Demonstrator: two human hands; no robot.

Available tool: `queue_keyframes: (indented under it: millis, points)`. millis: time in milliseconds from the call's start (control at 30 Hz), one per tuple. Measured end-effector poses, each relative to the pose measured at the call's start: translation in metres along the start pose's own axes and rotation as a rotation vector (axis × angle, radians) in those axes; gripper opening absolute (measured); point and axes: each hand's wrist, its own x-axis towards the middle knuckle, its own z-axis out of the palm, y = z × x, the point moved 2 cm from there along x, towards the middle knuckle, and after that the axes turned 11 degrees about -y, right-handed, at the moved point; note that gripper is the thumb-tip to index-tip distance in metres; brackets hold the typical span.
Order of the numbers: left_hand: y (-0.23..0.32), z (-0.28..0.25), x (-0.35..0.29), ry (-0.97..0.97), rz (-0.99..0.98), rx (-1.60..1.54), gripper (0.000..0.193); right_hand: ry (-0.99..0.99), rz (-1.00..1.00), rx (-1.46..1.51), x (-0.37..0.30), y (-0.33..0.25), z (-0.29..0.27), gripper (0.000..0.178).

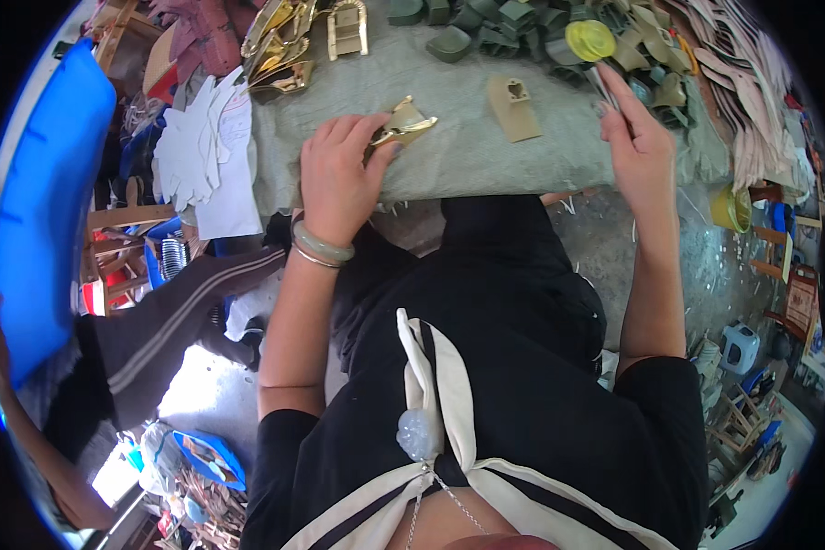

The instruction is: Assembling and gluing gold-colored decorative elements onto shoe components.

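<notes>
My left hand [341, 170], with bangles at its wrist, rests at the front of the cloth-covered table. Its thumb and fingers pinch a shiny gold angular piece [409, 121]. Farther right, my right hand [640, 133] is closed around a thin greyish tool [602, 94], whose kind I cannot make out. The tool's far end is close to a yellow round pot [590, 41]. Between my hands lies a flat olive-tan piece [514, 108] with a small cut-out at its top.
Gold pieces [282, 46] sit at the back left, beside white cut sheets [206, 137]. Dark green blocks [500, 27] are heaped at the back, with pinkish flat strips [738, 82] to the right. A person's striped trouser leg [197, 302] and a blue tub [50, 211] are on the left.
</notes>
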Motion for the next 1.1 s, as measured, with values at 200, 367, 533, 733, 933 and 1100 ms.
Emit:
queue_keyframes:
  millis: [200,367,533,733,933,1100]
  points:
    - [0.012,-0.002,0.007,-0.018,0.054,0.131,0.022,0.096,-0.096,-0.187,-0.022,0.035,-0.029,0.036]
    - [0.011,-0.005,-0.001,-0.075,-0.031,0.110,0.022,-0.037,-0.162,-0.303,-0.027,0.051,-0.019,0.036]
    - [0.007,-0.015,-0.002,0.103,-0.259,-1.057,0.034,-0.112,-0.443,-0.364,-0.006,0.062,-0.010,0.037]
    - [-0.009,-0.035,-0.011,0.132,-0.243,-1.781,0.041,-0.064,-0.494,-0.374,0.005,0.091,0.005,0.031]
    - [-0.016,-0.033,-0.012,0.091,-0.245,-2.214,0.053,-0.019,-0.452,-0.371,0.004,0.097,0.007,0.031]
    - [-0.008,-0.032,-0.005,0.143,-0.337,-2.144,0.048,-0.016,-0.420,-0.392,0.004,0.100,0.001,0.029]
